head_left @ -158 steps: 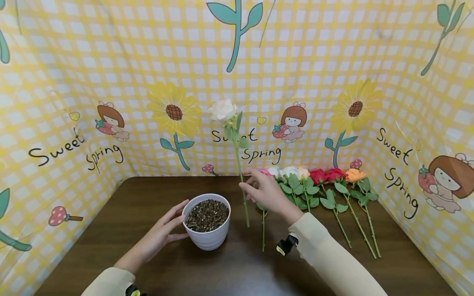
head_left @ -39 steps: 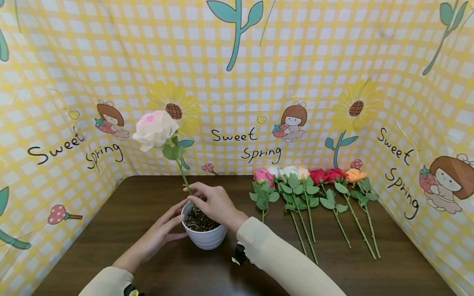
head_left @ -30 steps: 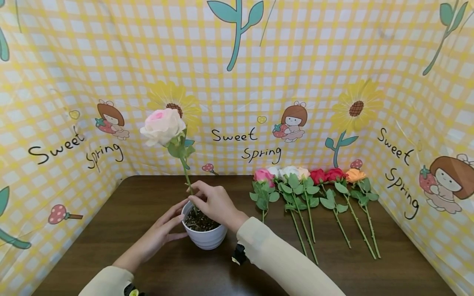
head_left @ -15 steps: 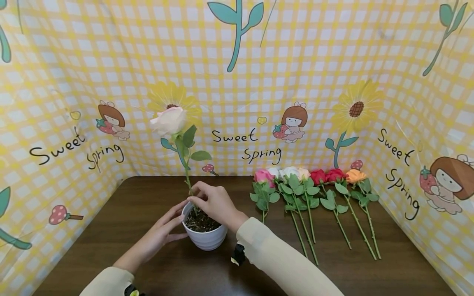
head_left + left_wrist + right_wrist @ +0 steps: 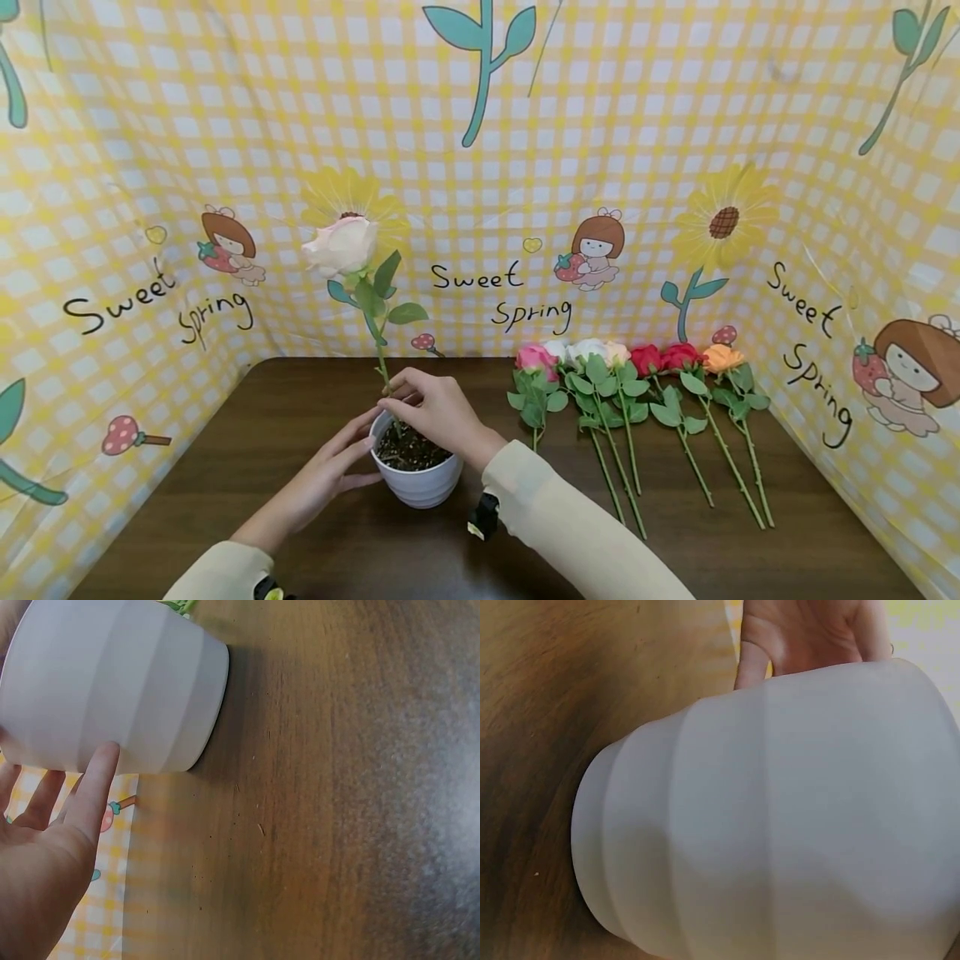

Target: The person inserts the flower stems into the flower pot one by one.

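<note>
A pale pinkish-white rose (image 5: 341,247) leans left over a white ribbed flowerpot (image 5: 422,487), its green stem going down to the dark soil (image 5: 411,450). Thumb and fingers of my right hand (image 5: 438,415) pinch that stem just above the pot's rim; the hand covers part of the rim. My left hand (image 5: 318,479) rests its outstretched fingers on the pot's left side. From the left wrist, the extended fingers of the left hand (image 5: 52,855) touch the pot's wall (image 5: 127,682). In the right wrist view the flowerpot (image 5: 727,817) fills most of the picture.
To the right, several roses lie in a row on the brown wooden table (image 5: 225,450): a pink rose (image 5: 537,362), white and peach ones, red roses (image 5: 681,358) and an orange rose (image 5: 723,359). A yellow checked cloth (image 5: 480,183) surrounds the table's back and sides.
My right hand has brought the rose from right of the pot to the soil. During the last second its bloom has turned and swung slightly right. The left hand has stayed at the pot.
</note>
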Demonstrator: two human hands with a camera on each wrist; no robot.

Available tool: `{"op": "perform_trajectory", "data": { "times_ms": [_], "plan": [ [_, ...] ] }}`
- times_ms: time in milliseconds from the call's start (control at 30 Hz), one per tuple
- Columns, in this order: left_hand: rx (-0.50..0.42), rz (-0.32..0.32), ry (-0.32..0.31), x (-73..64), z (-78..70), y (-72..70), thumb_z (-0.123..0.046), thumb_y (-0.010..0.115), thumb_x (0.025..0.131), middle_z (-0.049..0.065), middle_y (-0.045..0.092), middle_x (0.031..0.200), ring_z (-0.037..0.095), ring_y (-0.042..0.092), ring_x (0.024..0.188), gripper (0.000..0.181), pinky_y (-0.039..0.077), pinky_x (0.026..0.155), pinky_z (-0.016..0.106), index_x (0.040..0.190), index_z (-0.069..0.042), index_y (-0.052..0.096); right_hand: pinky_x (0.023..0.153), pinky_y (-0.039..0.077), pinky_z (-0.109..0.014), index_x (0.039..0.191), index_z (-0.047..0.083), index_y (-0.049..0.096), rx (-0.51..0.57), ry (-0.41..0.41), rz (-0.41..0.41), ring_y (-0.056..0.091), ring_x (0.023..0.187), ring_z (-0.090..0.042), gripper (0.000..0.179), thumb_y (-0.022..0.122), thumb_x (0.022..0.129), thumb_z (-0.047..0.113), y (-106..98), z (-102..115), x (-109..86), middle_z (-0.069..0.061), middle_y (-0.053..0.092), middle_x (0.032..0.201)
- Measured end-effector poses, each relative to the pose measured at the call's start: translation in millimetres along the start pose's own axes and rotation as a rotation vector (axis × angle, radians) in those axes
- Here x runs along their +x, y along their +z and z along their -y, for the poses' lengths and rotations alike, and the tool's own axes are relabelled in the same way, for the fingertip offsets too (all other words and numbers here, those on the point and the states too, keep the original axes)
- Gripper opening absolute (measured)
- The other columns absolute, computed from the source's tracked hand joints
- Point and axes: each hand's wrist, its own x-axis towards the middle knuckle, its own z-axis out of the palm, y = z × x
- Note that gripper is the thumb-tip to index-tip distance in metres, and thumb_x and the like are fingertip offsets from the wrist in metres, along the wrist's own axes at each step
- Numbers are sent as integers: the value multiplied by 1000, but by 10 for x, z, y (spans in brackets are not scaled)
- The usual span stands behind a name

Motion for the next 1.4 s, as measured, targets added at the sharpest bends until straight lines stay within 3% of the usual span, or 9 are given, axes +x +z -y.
{"op": "perform_trajectory", "data": {
  "times_ms": [200,500,700,933,1400],
  "plan": [
    [3,9,10,2,-7,0,-27,40,110,22,16,160,41,18,143,57,49,101,53,161,-16,17,65,52,-12,101,17,70,-14,-7,-29,60,73,6,8,73,94,21,-9,23,19,13,69,85],
    [6,16,7,-3,-17,-7,-27,39,110,20,13,161,40,14,145,57,50,100,51,162,-18,17,60,50,-12,120,18,73,-71,-33,35,59,71,7,23,69,98,18,-45,-1,53,8,74,91],
    [3,14,15,0,-12,-11,-26,39,110,21,14,161,40,14,145,56,50,100,51,161,-17,18,64,51,-12,107,18,72,-57,-18,34,61,74,7,10,69,97,18,-26,-40,46,8,73,87],
    [1,-11,-19,0,-24,5,-28,40,110,21,16,159,40,16,144,56,50,100,51,161,-18,20,55,45,-13,94,22,66,-104,-9,25,53,63,2,7,72,95,25,-6,-63,46,15,61,73],
    [9,-7,-10,-6,-14,7,-28,40,110,21,16,160,40,18,143,56,50,100,51,161,-16,19,64,51,-13,96,20,73,-31,-1,75,60,70,5,8,74,93,27,6,-72,83,19,66,78]
  ]
}}
